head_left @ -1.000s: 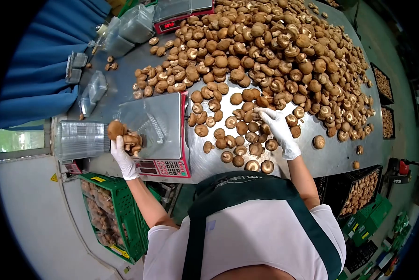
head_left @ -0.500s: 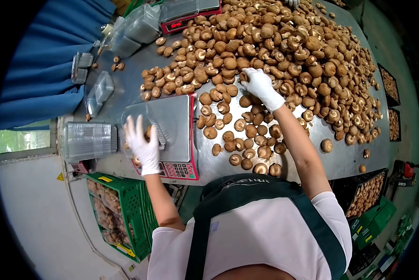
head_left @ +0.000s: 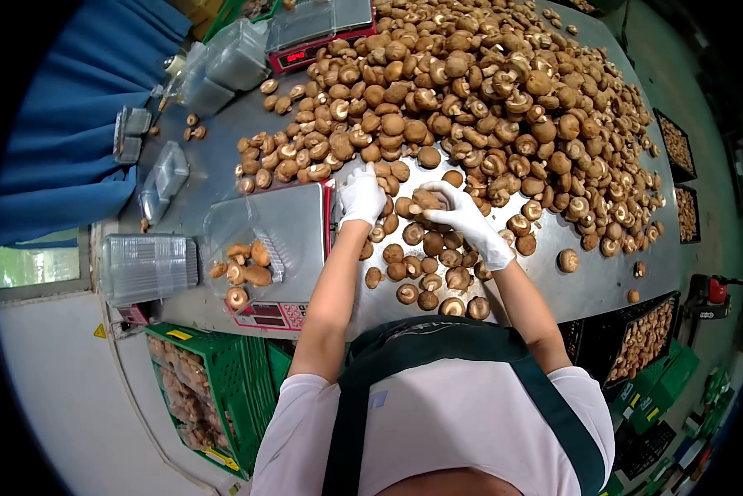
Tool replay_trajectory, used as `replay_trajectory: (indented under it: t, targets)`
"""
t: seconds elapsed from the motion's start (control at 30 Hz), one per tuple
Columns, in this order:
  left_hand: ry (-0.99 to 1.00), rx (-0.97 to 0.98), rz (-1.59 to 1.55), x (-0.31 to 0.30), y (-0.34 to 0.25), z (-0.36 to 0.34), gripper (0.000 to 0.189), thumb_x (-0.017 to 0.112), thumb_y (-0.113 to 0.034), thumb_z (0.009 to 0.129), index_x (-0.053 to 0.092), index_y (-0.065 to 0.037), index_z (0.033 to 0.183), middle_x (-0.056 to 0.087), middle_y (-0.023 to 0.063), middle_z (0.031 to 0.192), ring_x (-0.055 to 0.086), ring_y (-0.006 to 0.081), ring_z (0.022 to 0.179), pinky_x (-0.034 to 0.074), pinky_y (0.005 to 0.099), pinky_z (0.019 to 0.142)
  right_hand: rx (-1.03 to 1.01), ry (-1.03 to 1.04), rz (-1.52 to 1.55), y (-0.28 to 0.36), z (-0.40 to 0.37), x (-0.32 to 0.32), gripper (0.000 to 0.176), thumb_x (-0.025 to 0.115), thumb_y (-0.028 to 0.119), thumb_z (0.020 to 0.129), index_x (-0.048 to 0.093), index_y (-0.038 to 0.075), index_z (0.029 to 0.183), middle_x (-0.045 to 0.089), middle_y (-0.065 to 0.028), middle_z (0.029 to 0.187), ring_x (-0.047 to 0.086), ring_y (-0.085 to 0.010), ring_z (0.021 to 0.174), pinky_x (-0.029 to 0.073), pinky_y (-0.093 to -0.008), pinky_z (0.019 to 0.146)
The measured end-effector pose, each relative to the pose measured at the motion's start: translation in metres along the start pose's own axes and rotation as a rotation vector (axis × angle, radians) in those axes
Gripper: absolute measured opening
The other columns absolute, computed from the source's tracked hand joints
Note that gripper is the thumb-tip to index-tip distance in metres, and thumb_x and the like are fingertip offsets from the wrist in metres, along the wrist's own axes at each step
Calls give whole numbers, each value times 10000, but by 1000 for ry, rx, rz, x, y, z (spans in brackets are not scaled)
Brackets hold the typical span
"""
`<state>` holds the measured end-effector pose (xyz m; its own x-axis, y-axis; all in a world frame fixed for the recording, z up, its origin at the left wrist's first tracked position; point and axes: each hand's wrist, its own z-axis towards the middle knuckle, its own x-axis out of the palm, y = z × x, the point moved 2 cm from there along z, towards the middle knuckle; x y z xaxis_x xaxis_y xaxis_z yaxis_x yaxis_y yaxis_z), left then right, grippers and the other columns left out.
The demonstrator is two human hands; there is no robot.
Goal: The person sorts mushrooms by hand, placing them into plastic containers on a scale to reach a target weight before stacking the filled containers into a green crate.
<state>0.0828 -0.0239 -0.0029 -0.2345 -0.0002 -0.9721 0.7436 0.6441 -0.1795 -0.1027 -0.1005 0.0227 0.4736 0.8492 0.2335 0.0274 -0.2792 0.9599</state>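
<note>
My right hand [head_left: 468,221], in a white glove, grips a brown shiitake mushroom [head_left: 425,199] between thumb and fingers, above loose mushrooms on the metal table. Beside the right edge of the near scale [head_left: 293,217] is my gloved left hand [head_left: 362,197], back upward. Its fingertips reach down next to a mushroom [head_left: 382,170]; whether they hold anything is hidden. On the scale sits a clear plastic tray [head_left: 277,258] with several mushrooms [head_left: 244,271] at its near end. Loose mushrooms [head_left: 433,243] are spread below my right hand.
A large mushroom heap [head_left: 504,91] covers the far and right table. A second scale [head_left: 317,31] stands at the back. Stacked clear trays [head_left: 150,266] are at the left edge. Below are a green crate [head_left: 222,388] and a black crate [head_left: 636,343] of mushrooms.
My left hand has left the tray, moving right across the scale to the loose mushrooms. My right hand has drawn back from the heap toward me with a mushroom. The view has shifted slightly.
</note>
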Motion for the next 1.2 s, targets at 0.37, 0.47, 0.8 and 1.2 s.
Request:
replay_trajectory:
  t: [0.37,0.47,0.8,1.2]
  targets:
    - [417,-107,-1602,-17,-2,-117,556,579,3,764,430,-22,1299,545,139,1172,559,188,1046,483,284,843,2,-358,-524,28,64,-26,293,657,212,779,618,47,1019,613,-73,744,591,-180,684,471,-285,609]
    - [633,-208,-2143,-18,0,-138,540,479,-126,817,374,-43,1340,529,142,1197,540,258,1064,480,421,845,-398,-473,-1286,30,113,-14,415,609,147,750,558,64,1153,622,-166,890,617,-304,802,510,-362,657]
    - [590,-381,-2223,18,8,-116,414,421,-434,925,553,-72,1077,607,81,941,561,200,775,458,318,680,35,-407,-1275,29,95,-5,572,676,339,729,511,105,1225,633,-137,1008,618,-276,934,511,-375,763]
    - [786,-360,-2360,11,-17,-96,563,384,-536,907,458,-108,1265,586,81,1119,604,208,923,500,282,664,-10,-105,-681,57,61,17,434,691,273,779,595,63,1146,631,-130,1048,617,-205,970,506,-317,803]
